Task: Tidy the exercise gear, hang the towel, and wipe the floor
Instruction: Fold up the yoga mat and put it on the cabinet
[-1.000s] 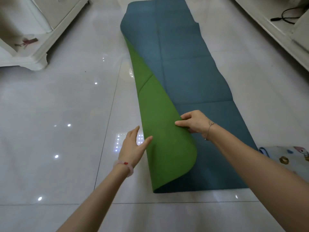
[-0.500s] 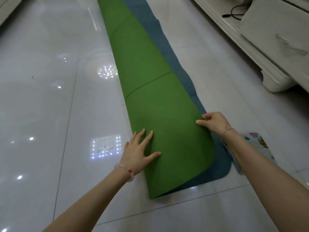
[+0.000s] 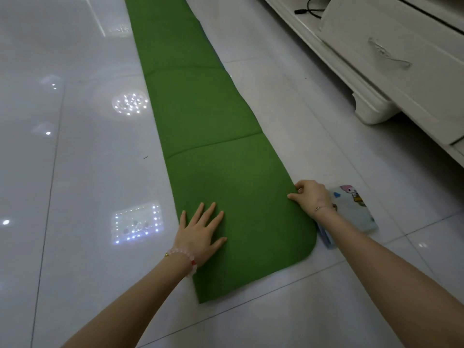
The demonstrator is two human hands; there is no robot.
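Note:
A long exercise mat (image 3: 213, 126) lies folded in half lengthwise on the white tiled floor (image 3: 75, 172), green side up, its blue side almost fully covered. My left hand (image 3: 200, 234) rests flat on the mat's near left part, fingers spread. My right hand (image 3: 310, 197) pinches the mat's right edge near its rounded corner. A light blue folded cloth with cartoon prints (image 3: 354, 209) lies on the floor just right of my right wrist.
A white cabinet (image 3: 391, 71) with a drawer handle and a curved foot runs along the right side. A black cable (image 3: 311, 8) lies on its lower ledge. Ceiling lights reflect in the glossy tiles to the left.
My right hand has carried the green flap rightwards until it covers the blue side. My left hand has gone from the fold's edge to lying flat on the mat.

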